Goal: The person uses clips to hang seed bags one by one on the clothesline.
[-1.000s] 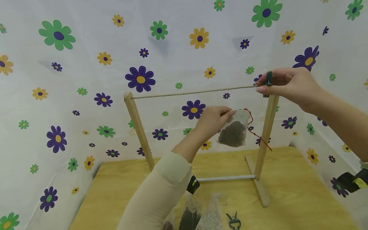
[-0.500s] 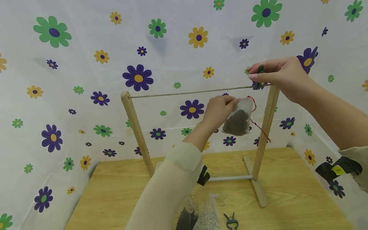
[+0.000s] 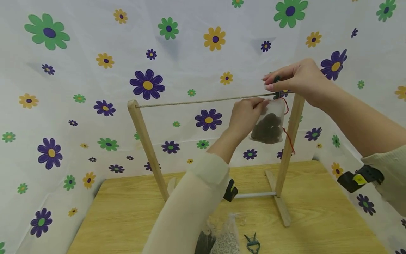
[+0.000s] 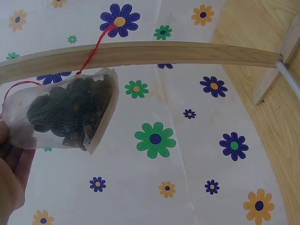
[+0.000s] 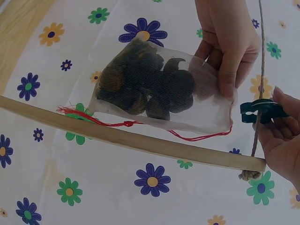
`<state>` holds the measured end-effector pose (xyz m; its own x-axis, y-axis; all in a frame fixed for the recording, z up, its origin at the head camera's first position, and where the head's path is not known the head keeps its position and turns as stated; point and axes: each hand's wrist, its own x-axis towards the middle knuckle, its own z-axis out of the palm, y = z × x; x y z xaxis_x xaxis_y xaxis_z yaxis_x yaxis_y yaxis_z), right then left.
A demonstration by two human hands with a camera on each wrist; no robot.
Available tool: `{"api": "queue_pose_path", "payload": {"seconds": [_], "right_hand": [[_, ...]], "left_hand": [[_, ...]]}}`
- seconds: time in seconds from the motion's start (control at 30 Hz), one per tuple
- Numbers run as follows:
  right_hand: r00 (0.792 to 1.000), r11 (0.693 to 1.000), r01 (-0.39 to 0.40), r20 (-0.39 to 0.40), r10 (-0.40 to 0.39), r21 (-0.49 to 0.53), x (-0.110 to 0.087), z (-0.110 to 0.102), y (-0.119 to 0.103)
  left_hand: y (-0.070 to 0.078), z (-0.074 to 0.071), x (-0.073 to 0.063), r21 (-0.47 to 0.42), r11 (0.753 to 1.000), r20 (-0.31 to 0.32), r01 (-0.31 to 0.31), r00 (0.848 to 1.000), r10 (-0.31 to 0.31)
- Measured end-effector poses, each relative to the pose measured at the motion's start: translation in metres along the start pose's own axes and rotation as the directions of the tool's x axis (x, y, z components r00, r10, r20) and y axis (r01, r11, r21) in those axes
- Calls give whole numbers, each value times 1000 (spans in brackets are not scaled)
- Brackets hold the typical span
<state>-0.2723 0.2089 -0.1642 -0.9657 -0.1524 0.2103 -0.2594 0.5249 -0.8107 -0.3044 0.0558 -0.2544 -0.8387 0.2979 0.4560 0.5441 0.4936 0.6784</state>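
Observation:
My left hand (image 3: 244, 116) pinches the top edge of a white mesh drawstring bag (image 3: 268, 128), which hangs just below a taut rope (image 3: 203, 101). Dark, rounded lumps fill the lower part of the bag. A red drawstring (image 5: 129, 123) trails along its side. Between thumb and fingers, my right hand (image 3: 301, 81) holds a dark green plastic clip (image 5: 265, 111) at the rope, near the right post. In the right wrist view, the clip's mouth faces the bag's top, with a small gap between them.
Two wooden posts (image 3: 147, 148) carry the rope, joined low down by a white bar (image 3: 257, 194). On the wooden table (image 3: 330, 204) lie another green clip (image 3: 252, 244), a mesh bag of pale grains (image 3: 226, 240) and a bag with dark contents (image 3: 204, 243). Flower-printed cloth surrounds the table.
My left hand has raised the mesh bag up to the rope, slightly rightward. My right hand has moved left along the rope with the clip, closer to the bag's top.

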Motion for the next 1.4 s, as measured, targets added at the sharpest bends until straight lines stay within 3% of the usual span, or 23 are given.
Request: {"api": "queue_pose_path", "payload": {"seconds": [0.33,0.53,0.7,0.93,1.13,1.23,1.4], "right_hand": [[999,982,-32,-24,28,-187,-3,5,-2],[997,973,-33,58,47,-229,-4,2,-6],[985,967,-21,158,64,-255,-4,-3,-9],[981,980,2,188,36,-199,-10,-6,-7],[996,971,75,73,-60,-225,-32,-8,-6],[994,955,106,20,-105,-277,-47,-6,-5],[989,930,148,38,-143,-336,-68,3,1]], "left_hand": [[9,-1,-4,-29,993,-149,-116,983,111],[11,0,-8,-37,996,-158,-82,985,75],[13,1,-9,-82,995,-136,-58,990,47],[8,3,-12,-114,993,-92,-5,996,-6],[1,5,-18,-173,985,-18,26,999,-29],[-2,3,-22,-137,990,-9,12,1000,-13],[-13,-4,-29,-100,995,4,20,1000,-20]]}}
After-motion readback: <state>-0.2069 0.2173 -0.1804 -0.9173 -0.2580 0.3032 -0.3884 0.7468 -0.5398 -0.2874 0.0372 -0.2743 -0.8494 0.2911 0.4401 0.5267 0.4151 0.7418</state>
